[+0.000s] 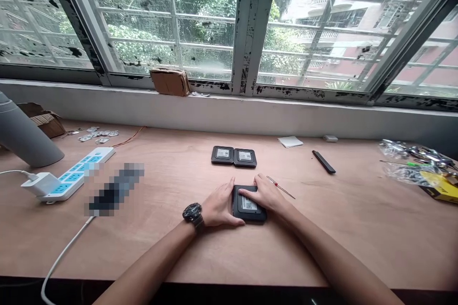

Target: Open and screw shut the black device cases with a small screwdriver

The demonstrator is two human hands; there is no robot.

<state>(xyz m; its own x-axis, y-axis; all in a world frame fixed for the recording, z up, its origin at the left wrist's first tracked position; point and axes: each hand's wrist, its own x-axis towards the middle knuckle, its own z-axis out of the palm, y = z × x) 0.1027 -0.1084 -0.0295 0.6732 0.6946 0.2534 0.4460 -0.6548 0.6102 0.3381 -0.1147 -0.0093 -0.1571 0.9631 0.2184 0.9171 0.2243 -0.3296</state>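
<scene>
Black device (pixel 249 205) — under right fingers (pixel 250 192), against left hand (pixel 222 205).

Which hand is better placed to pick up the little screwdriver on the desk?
Probably the right hand: it lies on the black device right beside the small screwdriver, while the left hand sits on the device's far side from it.

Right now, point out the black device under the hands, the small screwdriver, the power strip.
black device (pixel 250 215), head view, on its top face
small screwdriver (pixel 282 188), head view, on its shaft
power strip (pixel 74 177), head view, on a blue socket
</scene>
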